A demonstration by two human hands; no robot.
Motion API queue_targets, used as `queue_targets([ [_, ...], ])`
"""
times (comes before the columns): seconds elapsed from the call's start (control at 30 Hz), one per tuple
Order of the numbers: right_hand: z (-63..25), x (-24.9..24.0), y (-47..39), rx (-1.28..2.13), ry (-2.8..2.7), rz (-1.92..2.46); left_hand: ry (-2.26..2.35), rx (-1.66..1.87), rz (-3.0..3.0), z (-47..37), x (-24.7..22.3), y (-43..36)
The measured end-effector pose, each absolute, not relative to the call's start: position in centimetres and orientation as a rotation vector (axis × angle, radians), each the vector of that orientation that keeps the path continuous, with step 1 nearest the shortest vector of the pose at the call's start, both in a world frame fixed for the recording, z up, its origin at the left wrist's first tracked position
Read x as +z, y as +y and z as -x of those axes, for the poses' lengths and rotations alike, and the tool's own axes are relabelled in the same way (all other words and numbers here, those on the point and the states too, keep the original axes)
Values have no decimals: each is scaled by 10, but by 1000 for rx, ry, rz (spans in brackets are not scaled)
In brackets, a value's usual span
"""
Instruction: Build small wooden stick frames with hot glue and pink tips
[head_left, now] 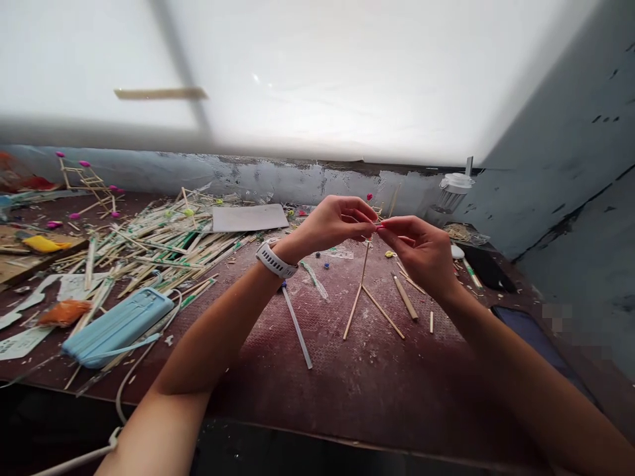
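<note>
My left hand (342, 219), with a white watch (276, 260) on its wrist, and my right hand (419, 248) meet fingertip to fingertip over the table. Both are closed in a pinch; whatever lies between the fingertips is too small and hidden to name. Just below them, a thin wooden stick (366, 264) runs down to two more sticks (353, 312) that spread apart like legs towards me. I cannot tell whether my fingers touch its upper end. Behind my fingers shows a small red ball (369, 196). A craft knife (405, 297) and a short stick piece (431, 322) lie near my right hand.
Left stands a heap of wooden sticks and wrappers (163, 238), with a light blue case (119, 327) in front and a stick frame with pink balls (92, 185) behind. A glue stick (297, 327) lies centrally. A phone (533, 337) rests under my right forearm.
</note>
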State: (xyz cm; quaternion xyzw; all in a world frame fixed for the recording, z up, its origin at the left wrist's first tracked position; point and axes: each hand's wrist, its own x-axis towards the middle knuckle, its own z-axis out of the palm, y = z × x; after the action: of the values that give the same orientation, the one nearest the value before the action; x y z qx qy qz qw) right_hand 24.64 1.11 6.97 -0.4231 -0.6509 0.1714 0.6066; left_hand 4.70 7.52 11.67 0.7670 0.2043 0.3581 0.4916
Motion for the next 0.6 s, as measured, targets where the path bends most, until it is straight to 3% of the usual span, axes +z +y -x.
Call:
queue_targets([
  [0.6, -247, 71, 8, 389, -1515, 1001, 463, 898, -1894, -50, 106, 82],
])
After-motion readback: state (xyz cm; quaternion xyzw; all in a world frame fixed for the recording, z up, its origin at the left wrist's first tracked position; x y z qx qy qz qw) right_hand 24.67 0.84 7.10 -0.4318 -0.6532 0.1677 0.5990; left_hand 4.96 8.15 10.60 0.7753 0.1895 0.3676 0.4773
